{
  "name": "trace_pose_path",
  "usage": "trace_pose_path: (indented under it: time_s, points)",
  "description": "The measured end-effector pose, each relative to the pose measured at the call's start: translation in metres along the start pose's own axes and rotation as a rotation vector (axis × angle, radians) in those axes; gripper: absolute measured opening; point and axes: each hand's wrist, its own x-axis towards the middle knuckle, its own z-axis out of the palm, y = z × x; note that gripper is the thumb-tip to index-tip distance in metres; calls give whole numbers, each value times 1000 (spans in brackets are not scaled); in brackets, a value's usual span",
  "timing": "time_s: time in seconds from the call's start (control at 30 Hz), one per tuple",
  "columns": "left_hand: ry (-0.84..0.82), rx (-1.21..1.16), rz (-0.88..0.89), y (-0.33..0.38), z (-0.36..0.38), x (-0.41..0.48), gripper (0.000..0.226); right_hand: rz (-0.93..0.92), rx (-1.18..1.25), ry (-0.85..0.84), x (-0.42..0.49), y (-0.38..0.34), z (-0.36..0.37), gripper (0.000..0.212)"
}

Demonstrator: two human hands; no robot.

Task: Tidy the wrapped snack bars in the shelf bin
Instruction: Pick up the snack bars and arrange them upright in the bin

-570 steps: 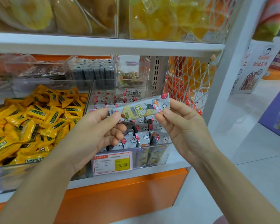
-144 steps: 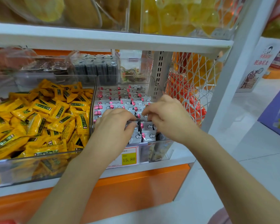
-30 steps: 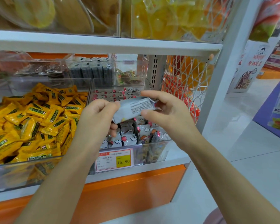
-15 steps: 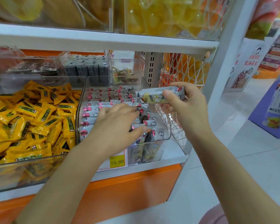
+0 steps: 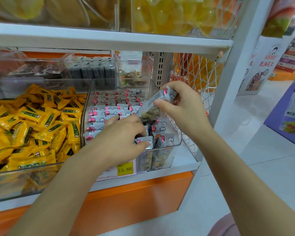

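snack bar (image 5: 157, 102) tilted over the clear shelf bin (image 5: 176, 133), pinched by right hand (image 5: 182, 108). left hand (image 5: 124, 135) down in bin, fingers curled round upright bars (image 5: 144, 139) at front. yellow packs (image 5: 32, 120) in next bin.

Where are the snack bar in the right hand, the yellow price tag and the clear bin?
snack bar (image 5: 154, 98): head view, its printed white back.
yellow price tag (image 5: 124, 169): head view, on the printed number.
clear bin (image 5: 167, 155): head view, its front wall.
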Motion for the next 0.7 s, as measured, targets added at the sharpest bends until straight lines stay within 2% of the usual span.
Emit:
trace_pose_path:
  time_s: [0.13, 0.23, 0.3, 0.37, 0.47, 0.6, 0.7]
  points:
    - [41, -56, 21, -3, -1, -4, 17, -142, -199, -132, 7, -4, 6, 35]
    - [71, -39, 33, -5, -1, -6, 25, -160, -301, -153, 14, -5, 5, 46]
    - [82, -25, 54, -4, -2, -6, 26, -152, -315, -198, 17, -6, 6, 43]
    - [92, -29, 71, -3, -3, -7, 24, -154, -379, -314, 16, -9, 15, 41]
    - [115, -165, 78, -5, -6, -9, 14, -151, -476, -485, 12, -10, 29, 35]
    - [156, -296, 12, -10, -17, -15, 7, -88, -453, -570, 11, -13, 27, 32]
    - [210, -305, -15, -13, -21, -18, 10, -123, -580, -644, 9, -12, 32, 27]
